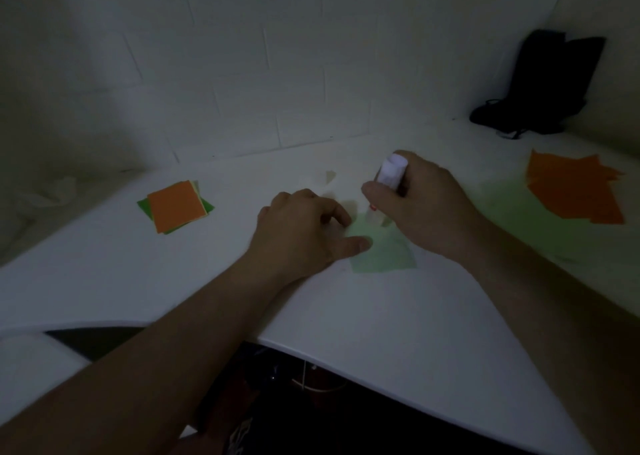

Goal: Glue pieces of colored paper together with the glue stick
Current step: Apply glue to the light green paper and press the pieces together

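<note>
A: Where is the work located?

B: On the white table. A pale green paper lies flat near the centre. A stack of orange and green squares sits well to the left, and loose orange sheets lie to the right.

A: How should the current step be performed?

B: In my judgement, glue is being applied. Keep the sheet pinned flat, run the stick in light, even strokes toward the edges, and avoid dragging the paper.

A: State of the hands?

B: The right hand is clenched around the glue stick, held nearly upright, its lower tip at the far edge of the green paper. The left hand is released; its fingers are loosely bent and the thumb presses on the near-left part of the sheet
</note>
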`<state>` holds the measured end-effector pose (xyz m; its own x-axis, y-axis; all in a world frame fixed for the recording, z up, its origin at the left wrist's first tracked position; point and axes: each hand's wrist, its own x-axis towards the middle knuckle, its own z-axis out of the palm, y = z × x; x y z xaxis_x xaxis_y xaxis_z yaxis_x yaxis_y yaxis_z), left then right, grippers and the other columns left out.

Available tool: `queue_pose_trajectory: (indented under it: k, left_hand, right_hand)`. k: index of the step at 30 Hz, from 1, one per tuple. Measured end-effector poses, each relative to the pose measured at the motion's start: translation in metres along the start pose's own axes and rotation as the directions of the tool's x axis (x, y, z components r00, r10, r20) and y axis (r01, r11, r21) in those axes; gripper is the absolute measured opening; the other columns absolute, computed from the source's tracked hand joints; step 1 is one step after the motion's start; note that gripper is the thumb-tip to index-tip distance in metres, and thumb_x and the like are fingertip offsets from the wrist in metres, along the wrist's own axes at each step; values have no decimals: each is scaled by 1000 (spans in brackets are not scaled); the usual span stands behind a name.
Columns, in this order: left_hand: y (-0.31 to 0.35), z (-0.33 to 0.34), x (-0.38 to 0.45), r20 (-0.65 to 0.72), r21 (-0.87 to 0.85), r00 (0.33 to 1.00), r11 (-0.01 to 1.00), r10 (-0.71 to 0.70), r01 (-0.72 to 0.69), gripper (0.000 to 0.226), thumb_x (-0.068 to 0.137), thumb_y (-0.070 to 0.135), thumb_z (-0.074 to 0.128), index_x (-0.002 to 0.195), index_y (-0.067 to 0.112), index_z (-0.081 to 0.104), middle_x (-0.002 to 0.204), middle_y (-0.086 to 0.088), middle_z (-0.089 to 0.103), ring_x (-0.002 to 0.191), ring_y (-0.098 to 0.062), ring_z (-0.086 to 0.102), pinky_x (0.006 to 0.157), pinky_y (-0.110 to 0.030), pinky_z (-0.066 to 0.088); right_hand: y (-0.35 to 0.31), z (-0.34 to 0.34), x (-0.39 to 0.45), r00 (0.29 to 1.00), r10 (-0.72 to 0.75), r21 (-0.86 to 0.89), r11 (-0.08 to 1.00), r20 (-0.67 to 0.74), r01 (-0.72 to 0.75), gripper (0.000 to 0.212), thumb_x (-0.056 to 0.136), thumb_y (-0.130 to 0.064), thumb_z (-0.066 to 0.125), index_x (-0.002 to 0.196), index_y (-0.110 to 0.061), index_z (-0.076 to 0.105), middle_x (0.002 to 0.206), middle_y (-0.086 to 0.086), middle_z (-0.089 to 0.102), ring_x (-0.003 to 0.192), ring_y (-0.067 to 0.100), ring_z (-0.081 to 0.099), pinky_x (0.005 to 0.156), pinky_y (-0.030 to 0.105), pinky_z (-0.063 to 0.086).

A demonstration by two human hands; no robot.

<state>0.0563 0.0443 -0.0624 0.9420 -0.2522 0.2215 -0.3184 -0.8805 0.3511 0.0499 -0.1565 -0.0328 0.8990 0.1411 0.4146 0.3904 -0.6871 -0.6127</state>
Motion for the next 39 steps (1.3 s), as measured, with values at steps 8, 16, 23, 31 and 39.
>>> queue_pose_trajectory:
  k: [8,16,23,31,39]
  left_hand:
    - [2,-1,-1,-9,15,1000,1000,8,-8,67,59,93,54,106,49,70,99,13,58,103,-23,55,93,-44,49]
    - [0,-3,0,57,30,998,1000,-1,-1,87,43,101,47,113,52,64,103,17,54,108,-22,52,96,-42,47]
    - [0,-3,2,86,54,996,999,-7,2,79,46,99,47,105,49,60,98,14,51,102,-21,49,90,-40,44]
    - [3,-8,-1,131,5,991,1000,11,-12,51,61,86,68,91,51,44,100,8,55,103,-24,49,92,-42,43]
    - [0,-4,3,101,69,995,998,-8,1,72,49,99,50,97,46,57,90,17,46,102,-22,52,92,-42,47]
  right_hand:
    - [8,12,-2,996,-11,13,1000,87,10,19,94,-43,67,91,-35,50,75,-14,62,68,-7,57,59,10,37]
    - [9,14,-2,997,-13,-4,1000,74,13,21,92,-45,67,82,-39,49,75,-9,65,68,3,59,59,17,40]
    - [1,22,-2,996,-22,16,1000,90,20,18,92,-48,66,88,-40,50,76,-11,64,67,-1,58,60,17,43]
    - [1,33,0,993,-20,77,997,117,12,32,95,-48,66,122,-32,60,90,-20,66,79,-10,61,64,6,40]
    - [3,34,4,992,6,180,983,127,-29,31,92,-52,66,110,-27,61,89,-17,68,79,-8,63,68,10,41]
